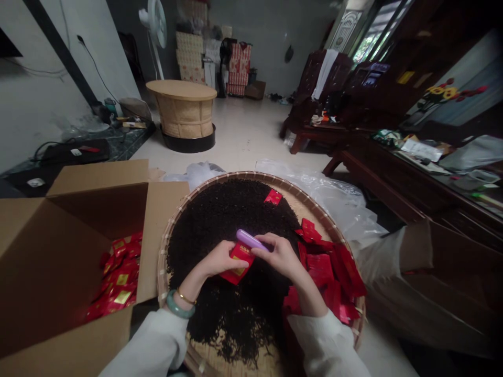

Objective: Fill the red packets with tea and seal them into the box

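My left hand (pixel 223 260) grips a red tea packet (pixel 239 257) with a gold label, thumb across its front. In my right hand (pixel 281 254) is a slim purple handheld bag sealer (pixel 247 239), pinched between thumb and fingers. The sealer lies along the packet's top edge; whether it clamps the foil I cannot tell. Both hands are over dark loose tea leaves (pixel 204 214) spread in a round woven bamboo tray (pixel 314 201). To the right of my right hand, a heap of red packets (pixel 326 272) fills the tray's side. One single red packet (pixel 273 197) lies on the leaves near the far rim.
At left stands an open cardboard box (pixel 163 230) with several red packets (pixel 121 277) inside. Clear plastic sheeting (pixel 330 191) lies behind the tray. A dark wooden table (pixel 389 173) and a cardboard box (pixel 416 246) are at right; a covered woven basket (pixel 184 112) stands farther back.
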`<state>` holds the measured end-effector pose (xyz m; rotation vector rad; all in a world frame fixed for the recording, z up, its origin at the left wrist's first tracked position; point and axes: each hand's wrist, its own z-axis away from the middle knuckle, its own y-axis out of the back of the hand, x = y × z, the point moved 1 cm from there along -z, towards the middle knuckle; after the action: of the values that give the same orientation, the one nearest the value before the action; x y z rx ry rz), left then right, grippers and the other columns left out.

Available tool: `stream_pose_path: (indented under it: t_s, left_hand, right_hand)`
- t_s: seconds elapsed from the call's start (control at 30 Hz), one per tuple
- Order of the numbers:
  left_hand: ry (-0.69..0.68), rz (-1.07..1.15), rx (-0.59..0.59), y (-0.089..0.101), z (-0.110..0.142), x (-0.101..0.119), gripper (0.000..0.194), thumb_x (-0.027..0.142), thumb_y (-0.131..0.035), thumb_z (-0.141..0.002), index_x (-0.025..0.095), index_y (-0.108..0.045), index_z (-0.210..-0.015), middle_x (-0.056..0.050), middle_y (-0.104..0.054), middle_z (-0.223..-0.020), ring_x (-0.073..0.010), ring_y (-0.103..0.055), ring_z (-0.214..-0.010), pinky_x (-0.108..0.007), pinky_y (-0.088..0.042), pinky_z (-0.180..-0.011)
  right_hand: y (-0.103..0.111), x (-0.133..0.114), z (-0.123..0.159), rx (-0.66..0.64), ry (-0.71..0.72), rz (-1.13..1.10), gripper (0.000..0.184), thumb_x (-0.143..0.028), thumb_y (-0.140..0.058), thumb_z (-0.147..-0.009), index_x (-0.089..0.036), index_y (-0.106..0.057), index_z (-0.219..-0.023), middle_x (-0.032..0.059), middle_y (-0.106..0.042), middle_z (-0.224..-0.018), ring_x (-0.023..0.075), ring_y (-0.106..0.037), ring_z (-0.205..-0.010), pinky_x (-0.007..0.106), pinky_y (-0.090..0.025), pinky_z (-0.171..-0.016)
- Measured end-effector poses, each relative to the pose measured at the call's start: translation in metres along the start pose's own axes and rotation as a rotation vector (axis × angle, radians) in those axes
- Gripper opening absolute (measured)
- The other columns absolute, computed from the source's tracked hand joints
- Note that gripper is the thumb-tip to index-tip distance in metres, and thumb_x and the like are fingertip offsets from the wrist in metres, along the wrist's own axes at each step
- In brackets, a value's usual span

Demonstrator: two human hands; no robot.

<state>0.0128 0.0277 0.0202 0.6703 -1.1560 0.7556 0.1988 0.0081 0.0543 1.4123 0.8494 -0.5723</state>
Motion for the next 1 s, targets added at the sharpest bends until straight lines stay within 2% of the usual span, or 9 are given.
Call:
stream_pose_path:
  t_s: [0.17,0.37,0.57,0.73,1.0]
  left_hand:
    - [0.015,0.024,-0.020,0.000,-0.001,-0.001,0.024,0.026,-0.074,-0.058,0.010,-0.066,-0.075,0.001,-0.066,-0.067,-0.0147,-0.057,-0.061,-0.025,-0.043,-0.060]
    - [-0.088,0.342,0.127,0.003,-0.004,0.003,0.050,0.033,-0.077,-0.060,0.013,-0.064,-0.105,-0.008,-0.071,-0.098,-0.0197,-0.065,-0.084,-0.028,-0.049,-0.074]
    - [-0.083,0.337,0.203,0.005,-0.003,0.003,0.042,0.039,-0.076,-0.064,0.012,-0.069,-0.095,-0.008,-0.073,-0.087,-0.0177,-0.065,-0.073,-0.026,-0.050,-0.068]
    - [-0.070,0.382,0.196,0.004,-0.003,0.004,0.041,0.038,-0.078,-0.061,0.011,-0.069,-0.091,-0.005,-0.073,-0.079,-0.0149,-0.064,-0.065,-0.024,-0.049,-0.064]
    - [-0.067,0.402,0.201,0.004,-0.002,0.005,0.041,0.038,-0.079,-0.060,0.011,-0.070,-0.090,-0.005,-0.073,-0.078,-0.0145,-0.064,-0.064,-0.024,-0.048,-0.064]
  right_hand:
    - [-0.001,-0.001,0.000,0.011,0.031,0.005,0.024,-0.026,-0.069,-0.076,-0.019,-0.073,-0.098,0.0055,-0.069,-0.084,0.0204,-0.063,-0.078,0.028,-0.044,-0.068]
    - [-0.005,-0.004,0.002,-0.004,0.042,0.026,0.023,-0.027,-0.070,-0.076,-0.020,-0.073,-0.097,0.0040,-0.068,-0.079,0.0190,-0.061,-0.072,0.027,-0.043,-0.065]
    - [-0.011,-0.007,0.003,-0.033,0.019,0.014,0.022,-0.024,-0.071,-0.075,-0.020,-0.074,-0.096,0.0028,-0.066,-0.077,0.0175,-0.059,-0.071,0.025,-0.041,-0.064]
    - [-0.012,-0.006,0.003,-0.043,-0.002,0.004,0.023,-0.023,-0.072,-0.074,-0.019,-0.074,-0.096,0.0029,-0.065,-0.076,0.0173,-0.059,-0.070,0.025,-0.040,-0.063]
    - [-0.013,-0.004,0.002,-0.041,-0.007,-0.012,0.024,-0.024,-0.072,-0.074,-0.019,-0.073,-0.098,0.0030,-0.066,-0.078,0.0172,-0.059,-0.071,0.025,-0.041,-0.064]
